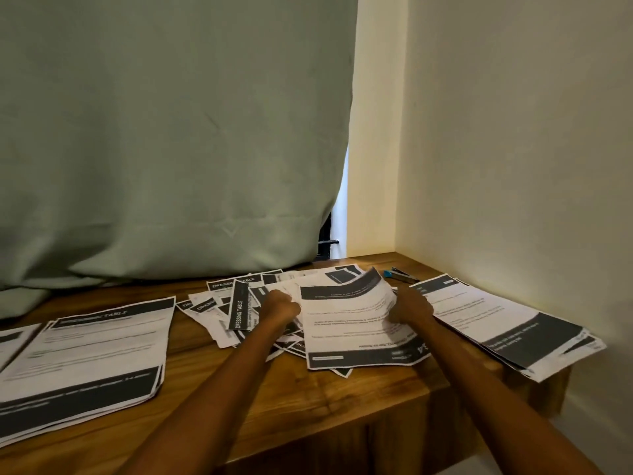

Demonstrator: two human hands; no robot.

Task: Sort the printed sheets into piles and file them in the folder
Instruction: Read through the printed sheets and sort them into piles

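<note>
Head view: left hand (281, 306) and right hand (409, 307) each curled on a side edge of one printed sheet (356, 323), lifted clear of the unsorted heap (239, 303), likely for reading its heading. Sorted piles at left (92, 351) and right (507, 323) on the wooden table (325, 399). No folder visible.

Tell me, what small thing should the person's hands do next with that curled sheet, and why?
Probably lift the curled sheet free and lay it on a sorted pile. Both the left hand and right hand already grip its edges, it sits atop the jumbled heap, and neat piles lie at left and right. Which pile fits I cannot read.
</note>
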